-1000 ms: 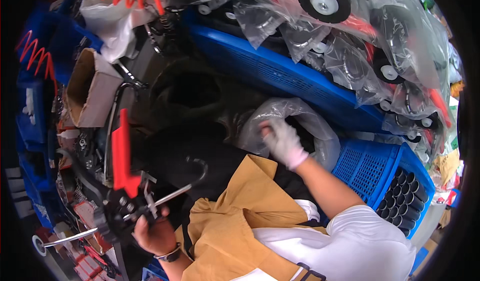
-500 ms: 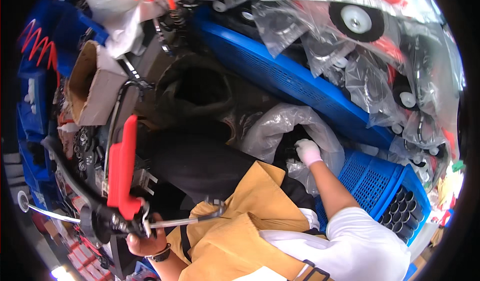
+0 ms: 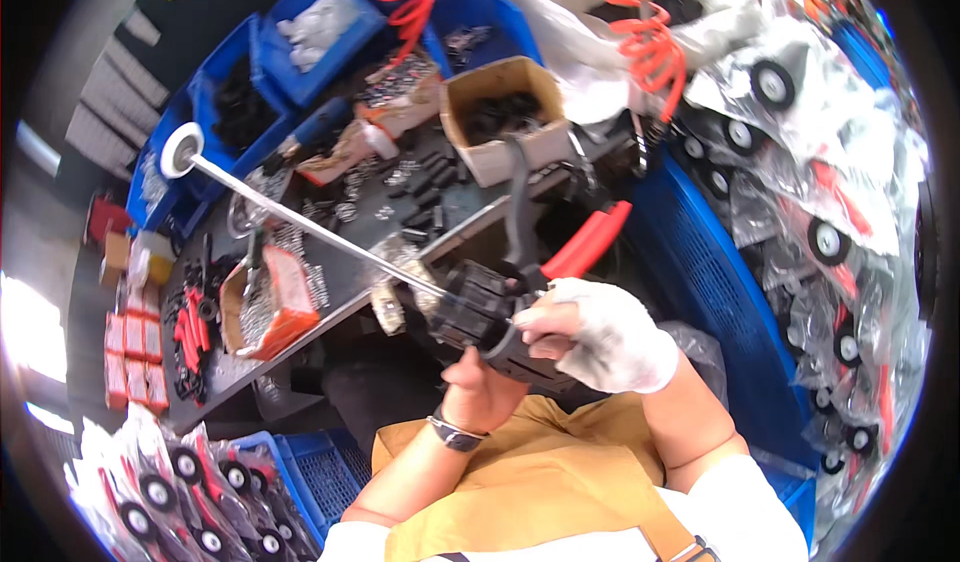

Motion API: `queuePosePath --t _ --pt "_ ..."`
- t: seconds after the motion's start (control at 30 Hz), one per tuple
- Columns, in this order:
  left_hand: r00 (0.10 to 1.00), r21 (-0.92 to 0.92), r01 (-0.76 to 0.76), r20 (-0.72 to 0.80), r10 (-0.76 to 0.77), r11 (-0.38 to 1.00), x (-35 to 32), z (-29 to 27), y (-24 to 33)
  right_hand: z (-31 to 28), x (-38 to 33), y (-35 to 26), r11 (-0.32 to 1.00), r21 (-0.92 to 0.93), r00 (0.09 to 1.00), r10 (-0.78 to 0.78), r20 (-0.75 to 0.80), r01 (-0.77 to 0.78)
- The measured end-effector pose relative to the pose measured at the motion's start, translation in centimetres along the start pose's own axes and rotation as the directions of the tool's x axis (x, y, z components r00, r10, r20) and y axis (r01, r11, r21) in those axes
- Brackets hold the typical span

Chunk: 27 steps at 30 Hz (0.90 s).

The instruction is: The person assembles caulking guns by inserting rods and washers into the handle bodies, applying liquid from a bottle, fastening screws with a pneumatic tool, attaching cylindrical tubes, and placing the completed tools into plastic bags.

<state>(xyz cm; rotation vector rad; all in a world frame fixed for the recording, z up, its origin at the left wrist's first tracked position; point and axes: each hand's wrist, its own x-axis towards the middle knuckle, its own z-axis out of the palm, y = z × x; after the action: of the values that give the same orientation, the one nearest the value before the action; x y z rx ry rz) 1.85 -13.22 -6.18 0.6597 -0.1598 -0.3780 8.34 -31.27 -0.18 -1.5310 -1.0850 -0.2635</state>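
I see my white-gloved right hand (image 3: 610,337) and bare left hand (image 3: 485,392) both closed around the black ribbed plastic body (image 3: 490,312) with its long thin steel rod (image 3: 300,224), held above my lap; it looks stiff, front-heavy, best gripped at the ribs.

In my hands I hold a black ribbed plastic part (image 3: 487,312), chunky and roughly drum-shaped, tilted so one end points up toward the bench and the other down toward my lap. A thin metal rod (image 3: 300,224) runs out of its upper end, straight and silver, slanting up and to my left, and finishes in a small white wheel (image 3: 181,150) that hangs above the cluttered worktop. A red lever (image 3: 588,243) sticks out behind the black part, angled up to my right. My left hand (image 3: 482,392), bare with a wristwatch, cups the part from below. My right hand (image 3: 600,332), in a white glove, grips its lower right side.
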Motion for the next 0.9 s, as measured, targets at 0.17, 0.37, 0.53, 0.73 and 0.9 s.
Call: queuePosePath --t 0.17,0.37,0.53,0.73,0.9 --pt "0.973 -0.116 -0.130 -0.206 0.105 0.985 -1.9 1.6 0.2 3.2 3.0 -0.4 0.804 -0.586 0.982 -0.174 -0.071 0.100" --pt "0.948 0.032 -0.160 -0.274 0.163 0.987 -2.6 -0.6 3.3 7.2 3.4 0.2 0.822 -0.567 0.964 -0.189 -0.185 0.052" --pt "0.938 0.397 -0.128 -0.250 0.242 0.909 -3.7 -1.7 9.9 4.7 2.9 0.6 0.898 -0.435 0.927 -0.104 -0.361 -0.069" --pt "0.884 0.500 0.232 -0.467 0.035 0.834 -1.7 -4.1 15.9 -2.4 -3.6 7.3 0.792 -0.172 0.600 0.281 -0.749 -0.586" --pt "0.743 0.679 0.624 -0.669 -0.024 0.386 -1.4 -4.0 18.2 -8.6 -9.6 18.3 0.371 -0.289 0.413 0.316 -0.854 -0.883"
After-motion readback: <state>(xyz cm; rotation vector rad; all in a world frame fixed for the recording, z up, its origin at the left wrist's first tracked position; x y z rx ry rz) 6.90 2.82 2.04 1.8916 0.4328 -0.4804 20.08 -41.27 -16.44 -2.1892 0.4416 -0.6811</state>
